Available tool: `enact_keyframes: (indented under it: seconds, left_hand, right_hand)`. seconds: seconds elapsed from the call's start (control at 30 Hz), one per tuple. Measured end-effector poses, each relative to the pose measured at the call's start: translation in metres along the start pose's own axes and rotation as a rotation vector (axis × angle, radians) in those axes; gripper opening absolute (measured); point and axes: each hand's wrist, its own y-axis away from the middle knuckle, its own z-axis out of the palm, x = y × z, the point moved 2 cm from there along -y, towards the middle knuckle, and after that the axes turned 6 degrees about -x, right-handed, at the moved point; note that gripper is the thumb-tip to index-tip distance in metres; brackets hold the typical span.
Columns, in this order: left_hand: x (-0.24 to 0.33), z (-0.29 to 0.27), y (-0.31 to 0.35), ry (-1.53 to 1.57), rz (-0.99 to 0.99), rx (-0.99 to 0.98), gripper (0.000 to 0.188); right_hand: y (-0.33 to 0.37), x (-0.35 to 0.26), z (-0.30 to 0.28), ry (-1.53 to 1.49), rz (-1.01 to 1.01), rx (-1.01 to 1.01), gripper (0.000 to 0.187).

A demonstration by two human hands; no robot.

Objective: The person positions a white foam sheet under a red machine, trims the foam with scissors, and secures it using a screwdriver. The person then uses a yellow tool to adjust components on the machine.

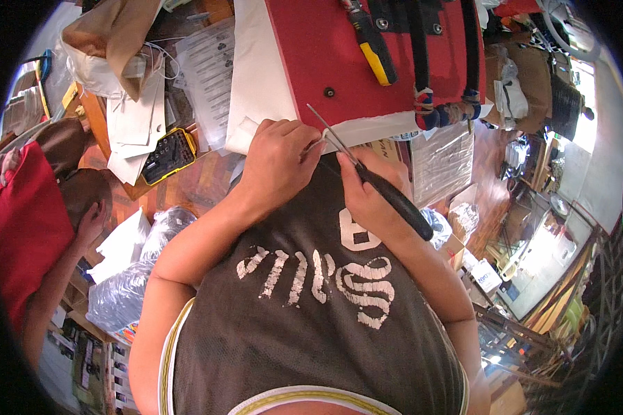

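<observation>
My right hand is closed around a pair of scissors with long black handles. Their thin metal blades stand slightly apart and point up and left, toward my left hand. The fingers of my left hand are pinched together on a thin whitish strip, which reaches the scissor blades. Whether the blades touch the strip I cannot tell. Just beyond both hands lies a red panel with a white backing sheet showing along its left and near edges.
A yellow-and-black handled tool and black straps lie on the panel. A black-and-yellow bit case and papers sit at left. Another person holding red material is at far left. Plastic-wrapped bundles stand below.
</observation>
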Motion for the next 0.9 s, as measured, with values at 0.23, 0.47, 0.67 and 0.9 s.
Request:
enact_keyframes:
  seconds: [0.23, 0.47, 0.67, 0.9]
  left_hand:
    - [0.015, -0.007, 0.002, 0.002, -0.169, -0.050, 0.012]
    - [0.014, -0.009, 0.000, 0.113, -0.298, -0.058, 0.018]
    - [0.010, -0.008, 0.002, 0.259, -0.270, -0.006, 0.015]
    - [0.027, -0.003, 0.015, 0.238, -0.312, -0.011, 0.012]
  right_hand:
    - [0.005, 0.003, 0.001, -0.018, -0.016, 0.016, 0.015]
    - [0.002, 0.000, -0.006, 0.022, -0.123, 0.012, 0.009]
    - [-0.005, -0.006, -0.023, 0.187, -0.192, -0.034, 0.012]
    - [0.028, 0.014, -0.006, 0.042, -0.288, 0.061, 0.019]
